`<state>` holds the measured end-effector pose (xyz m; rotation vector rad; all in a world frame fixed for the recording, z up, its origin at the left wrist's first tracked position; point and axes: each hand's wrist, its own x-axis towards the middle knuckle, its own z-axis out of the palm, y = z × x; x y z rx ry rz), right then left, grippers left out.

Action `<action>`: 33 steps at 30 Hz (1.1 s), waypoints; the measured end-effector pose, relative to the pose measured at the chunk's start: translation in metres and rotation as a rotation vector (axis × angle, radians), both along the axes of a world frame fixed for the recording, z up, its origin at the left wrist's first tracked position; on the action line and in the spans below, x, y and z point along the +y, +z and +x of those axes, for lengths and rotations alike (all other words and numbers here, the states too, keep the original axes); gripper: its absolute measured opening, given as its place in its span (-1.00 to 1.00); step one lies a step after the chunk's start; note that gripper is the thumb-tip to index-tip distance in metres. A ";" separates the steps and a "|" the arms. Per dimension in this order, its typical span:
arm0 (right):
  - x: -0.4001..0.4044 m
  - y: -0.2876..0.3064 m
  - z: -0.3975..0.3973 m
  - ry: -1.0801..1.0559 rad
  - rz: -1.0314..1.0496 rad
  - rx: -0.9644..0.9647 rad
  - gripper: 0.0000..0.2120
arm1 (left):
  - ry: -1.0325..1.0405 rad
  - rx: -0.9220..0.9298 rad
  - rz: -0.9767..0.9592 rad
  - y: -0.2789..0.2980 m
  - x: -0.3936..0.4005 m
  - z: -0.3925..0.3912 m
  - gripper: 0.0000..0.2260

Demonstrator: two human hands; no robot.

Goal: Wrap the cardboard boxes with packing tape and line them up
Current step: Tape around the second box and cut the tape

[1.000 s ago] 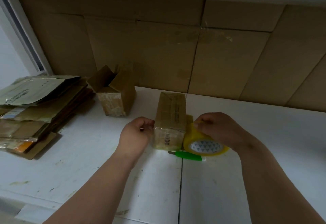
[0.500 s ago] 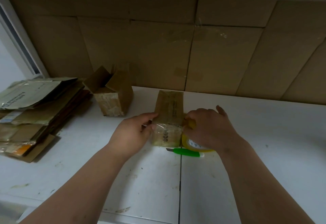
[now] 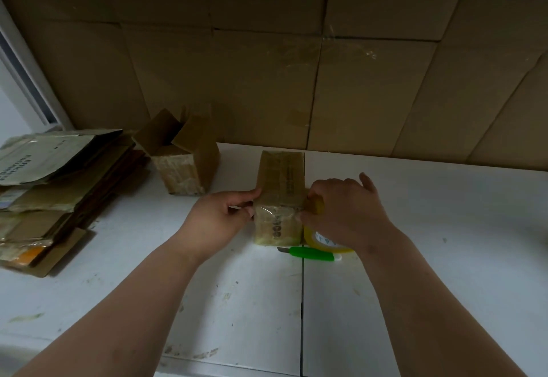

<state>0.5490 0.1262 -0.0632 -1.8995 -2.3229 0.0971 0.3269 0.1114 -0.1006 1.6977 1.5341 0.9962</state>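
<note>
Left hand pinches the taped cardboard box on the white surface; right hand grips the yellow tape roll beside it, near a green cutter.

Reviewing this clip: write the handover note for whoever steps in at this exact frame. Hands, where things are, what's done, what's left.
Left hand: grips the left near edge of the closed box, steadying it on the white table.
Right hand: holds the yellow tape roll against the box's right side, with tape over the near end.
Green utility knife: on the table just in front of the roll.
Open box: back left, flaps up, top not sealed.
Flattened cartons: stacked far left.
Done: the closed box carries tape.
Left: finish and cut this wrap, tape the open box, line them up.
</note>
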 end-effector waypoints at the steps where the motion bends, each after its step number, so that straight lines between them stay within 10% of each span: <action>1: 0.000 -0.001 -0.001 -0.009 0.007 -0.001 -0.65 | 0.003 0.005 0.010 -0.001 0.000 0.000 -0.65; 33: -0.001 -0.005 -0.008 -0.057 0.006 -0.084 -0.44 | 0.147 0.354 0.294 -0.017 0.006 0.023 -0.65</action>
